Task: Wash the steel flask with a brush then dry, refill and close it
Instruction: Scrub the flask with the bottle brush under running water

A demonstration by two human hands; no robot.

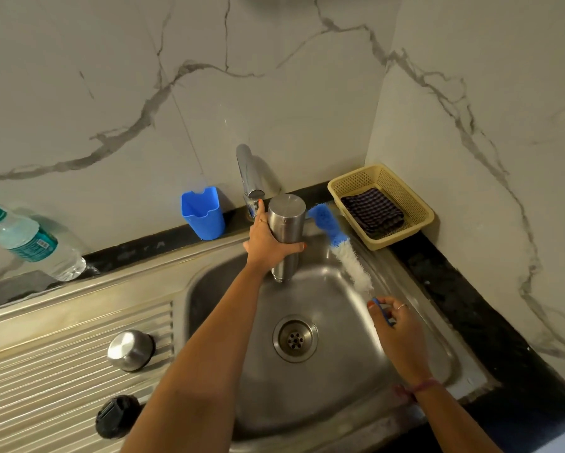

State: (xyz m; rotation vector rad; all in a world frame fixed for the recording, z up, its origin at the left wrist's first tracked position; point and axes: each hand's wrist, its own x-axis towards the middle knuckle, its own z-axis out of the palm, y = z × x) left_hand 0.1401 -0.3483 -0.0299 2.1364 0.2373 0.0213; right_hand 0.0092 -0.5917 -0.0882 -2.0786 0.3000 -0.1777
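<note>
Your left hand (pixel 268 243) holds the flask (pixel 286 233) upside down over the sink (pixel 339 338), just under the tap (pixel 250 178). Your fingers (pixel 299 246) wrap around its middle. Your right hand (pixel 397 331) pinches the brush (pixel 343 250) by its handle, beside the flask. Two caps (pixel 129 349) sit left of the sink.

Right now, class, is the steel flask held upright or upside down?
Upside down. The left hand grips the steel flask with its flat closed base pointing up and its narrower mouth end pointing down into the sink.
</note>
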